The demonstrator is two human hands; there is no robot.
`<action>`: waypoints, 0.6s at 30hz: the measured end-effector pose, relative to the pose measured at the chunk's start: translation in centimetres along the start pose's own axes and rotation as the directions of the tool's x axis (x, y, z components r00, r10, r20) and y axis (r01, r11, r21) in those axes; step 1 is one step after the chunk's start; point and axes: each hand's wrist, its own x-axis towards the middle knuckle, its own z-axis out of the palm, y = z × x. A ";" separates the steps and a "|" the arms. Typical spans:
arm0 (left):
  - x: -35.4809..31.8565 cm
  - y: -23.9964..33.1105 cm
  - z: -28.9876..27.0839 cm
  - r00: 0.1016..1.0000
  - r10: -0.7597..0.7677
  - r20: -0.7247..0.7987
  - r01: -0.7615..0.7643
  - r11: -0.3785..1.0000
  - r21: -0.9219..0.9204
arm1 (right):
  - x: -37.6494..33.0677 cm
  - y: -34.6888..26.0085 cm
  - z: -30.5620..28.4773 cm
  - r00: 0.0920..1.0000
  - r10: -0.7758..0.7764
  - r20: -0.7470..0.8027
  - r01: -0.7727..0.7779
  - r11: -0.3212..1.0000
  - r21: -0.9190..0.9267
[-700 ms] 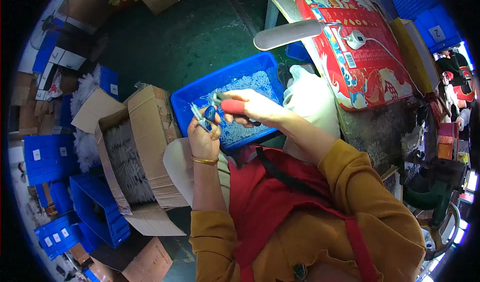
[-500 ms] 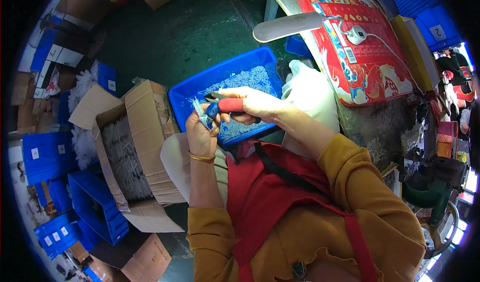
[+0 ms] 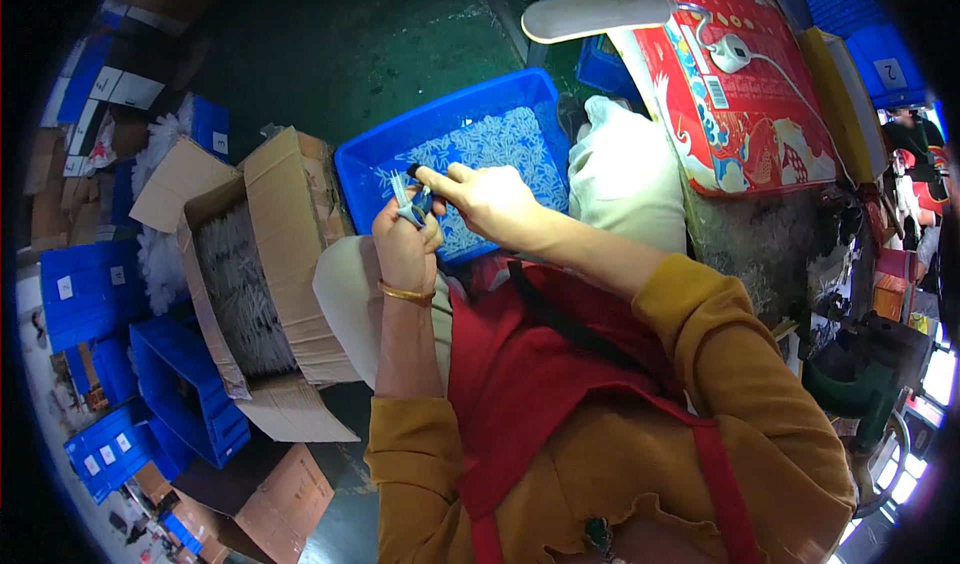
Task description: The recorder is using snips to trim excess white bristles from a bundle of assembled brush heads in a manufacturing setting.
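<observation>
My left hand (image 3: 402, 252), with a gold-coloured bracelet at the wrist, is closed on a pale comb-like plastic piece (image 3: 401, 190) that sticks up past the fingers. Against it, my right hand (image 3: 500, 206) is closed round pliers; only a dark bit (image 3: 413, 171) shows at the fingertips, and their red part is hidden now. A dark blue thing (image 3: 422, 202) sits between the hands; I cannot tell what it belongs to. Both hands are over the near left part of a blue bin (image 3: 440, 116) that holds many small pale plastic pieces (image 3: 510, 144).
On the left stands an open cardboard box (image 3: 295, 254) packed with thin pale pieces. Blue crates (image 3: 185, 384) lie beyond it. At the right, a lamp head (image 3: 597, 17) hangs by a red patterned box (image 3: 750, 94) on the worktable. A green machine (image 3: 850, 384) stands right.
My right hand has shifted over the pliers, so their red part no longer shows. The index finger now reaches toward the pale piece. The whole view has moved slightly.
</observation>
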 end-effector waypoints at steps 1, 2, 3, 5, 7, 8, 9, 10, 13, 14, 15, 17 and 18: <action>0.1 0.0 -0.1 1.000 0.012 0.018 -0.012 0.999 -0.032 | 0.1 -0.1 -0.2 0.999 -0.035 0.024 0.036 0.999 -0.035; -0.1 0.0 -0.2 0.999 0.027 0.036 -0.024 0.998 -0.065 | -0.1 -0.3 0.0 0.999 -0.032 0.030 0.033 0.999 -0.032; 0.0 0.1 -0.1 0.999 0.033 0.038 -0.030 0.997 -0.065 | 0.1 -0.1 0.2 0.999 -0.034 0.020 0.035 0.998 -0.053; -0.1 0.3 0.1 0.997 -0.023 0.076 0.027 0.998 -0.063 | 0.2 0.5 0.2 0.998 0.012 0.059 -0.011 1.000 -0.013; 0.0 0.5 -0.5 0.987 -0.055 0.148 0.063 0.997 -0.052 | 0.5 1.8 0.3 0.997 0.053 0.054 -0.071 0.906 0.418; 0.3 0.8 -0.7 0.987 -0.050 0.152 0.058 0.997 -0.052 | 0.5 2.4 0.2 0.988 0.086 0.124 -0.148 0.717 0.681; 0.2 1.0 -1.4 0.975 -0.053 0.217 0.074 0.993 -0.089 | 1.0 0.8 -2.0 0.932 0.119 0.341 -0.353 0.495 0.794; 0.2 1.1 -1.3 0.954 -0.055 0.294 0.095 0.988 -0.122 | 0.8 0.7 -2.8 0.932 0.115 0.343 -0.353 0.499 0.792; 0.4 0.9 -1.0 0.956 -0.058 0.286 0.109 0.980 -0.165 | 0.7 0.2 -4.5 0.812 0.091 0.576 -0.582 0.059 0.811; 0.5 0.8 -1.0 0.970 -0.059 0.237 0.102 0.980 -0.170 | 0.7 0.2 -4.4 0.812 0.088 0.577 -0.582 0.061 0.811; 0.5 0.9 -0.7 0.979 -0.049 0.200 0.078 0.987 -0.140 | 0.7 0.3 -4.3 0.814 0.162 0.557 -0.568 0.025 0.823; 0.7 0.6 -0.8 0.989 -0.052 0.140 0.080 0.975 -0.206 | 0.9 0.4 -4.5 0.813 0.304 0.497 -0.519 -0.009 0.855; 0.5 0.4 -0.8 0.995 -0.064 0.076 0.083 0.959 -0.272 | 1.2 0.3 -4.6 0.838 0.301 0.456 -0.491 0.047 0.870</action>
